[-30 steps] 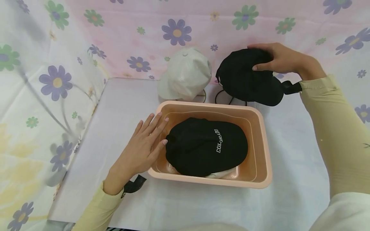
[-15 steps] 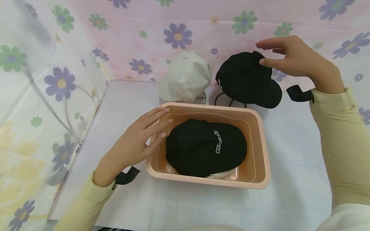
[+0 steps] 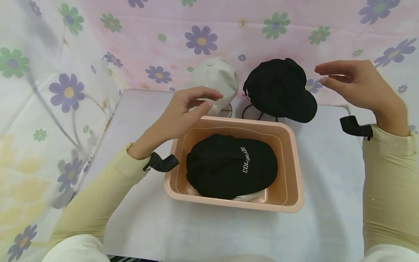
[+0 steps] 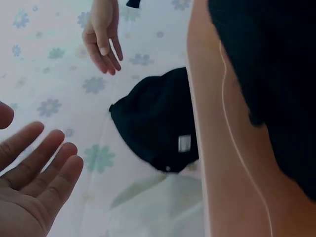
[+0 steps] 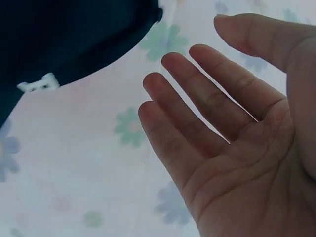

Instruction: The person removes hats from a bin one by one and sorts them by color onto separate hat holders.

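My left hand (image 3: pixel 183 112) is over the far left corner of the peach tub (image 3: pixel 296 174), fingers slightly bent and holding nothing. In the head view its fingertips overlap the white cap (image 3: pixel 214 78), which sits on a stand behind the tub. To the right of that, a black cap (image 3: pixel 276 91) rests on another stand. My right hand (image 3: pixel 363 83) hovers just right of this black cap, thumb and fingers apart, with a gap between them and the cap. Inside the tub lies a black cap with COLORADO lettering (image 3: pixel 229 167), brim pointing right.
Something whitish (image 3: pixel 250 197) shows under the cap in the tub. Thin wire stands (image 3: pixel 260 114) show below the back caps. A flowered cloth backdrop (image 3: pixel 157 36) rises behind and to the left. The tub stands on a white tabletop (image 3: pixel 229 233).
My right hand has let go of the black cap on its stand and drawn back to the right. My left hand has left the tub's left rim and moved up and right toward the white cap.
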The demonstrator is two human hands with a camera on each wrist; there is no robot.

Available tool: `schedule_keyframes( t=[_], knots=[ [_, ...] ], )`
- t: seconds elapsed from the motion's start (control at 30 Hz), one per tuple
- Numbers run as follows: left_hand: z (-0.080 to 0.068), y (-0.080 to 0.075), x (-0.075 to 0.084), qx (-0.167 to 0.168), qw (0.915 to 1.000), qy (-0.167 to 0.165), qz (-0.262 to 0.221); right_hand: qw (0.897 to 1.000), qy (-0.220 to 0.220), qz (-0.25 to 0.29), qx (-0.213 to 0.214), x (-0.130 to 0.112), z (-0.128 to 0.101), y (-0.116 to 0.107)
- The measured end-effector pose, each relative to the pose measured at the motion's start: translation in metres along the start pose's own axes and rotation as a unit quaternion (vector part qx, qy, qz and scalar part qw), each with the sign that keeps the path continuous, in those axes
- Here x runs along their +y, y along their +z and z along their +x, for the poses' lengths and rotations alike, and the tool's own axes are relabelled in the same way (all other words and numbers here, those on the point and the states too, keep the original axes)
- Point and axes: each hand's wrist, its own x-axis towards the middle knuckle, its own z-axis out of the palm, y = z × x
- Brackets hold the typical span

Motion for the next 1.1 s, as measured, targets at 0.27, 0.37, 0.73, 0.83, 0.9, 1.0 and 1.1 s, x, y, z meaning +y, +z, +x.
schedule_keyframes(
  t=[0.27, 0.37, 0.73, 0.83, 0.9, 1.0, 1.1],
  knots=[
    [0.057, 0.033, -0.019, -0.023, 0.9831, -0.118, -0.138, 0.997, 0.058, 0.037, 0.02, 0.053, -0.01, 0.016],
    [0.073, 0.05, -0.028, -0.009, 0.9749, -0.15, -0.164, 0.995, 0.092, 0.036, 0.007, 0.073, -0.012, 0.024],
    [0.11, 0.08, -0.033, 0.033, 0.9464, -0.311, -0.082, 0.975, 0.195, 0.091, -0.059, 0.113, -0.006, 0.058],
    [0.12, 0.082, -0.036, 0.054, 0.932, -0.337, -0.122, 0.966, 0.209, 0.13, -0.078, 0.119, -0.005, 0.065],
    [0.125, 0.084, -0.038, 0.076, 0.9212, -0.343, -0.167, 0.961, 0.213, 0.154, -0.083, 0.123, -0.005, 0.069],
    [0.131, 0.088, -0.039, 0.102, 0.9, -0.349, -0.24, 0.956, 0.211, 0.184, -0.09, 0.125, -0.006, 0.074],
    [0.136, 0.092, -0.041, 0.124, 0.879, -0.362, -0.285, 0.949, 0.215, 0.21, -0.096, 0.126, -0.005, 0.075]
  ],
)
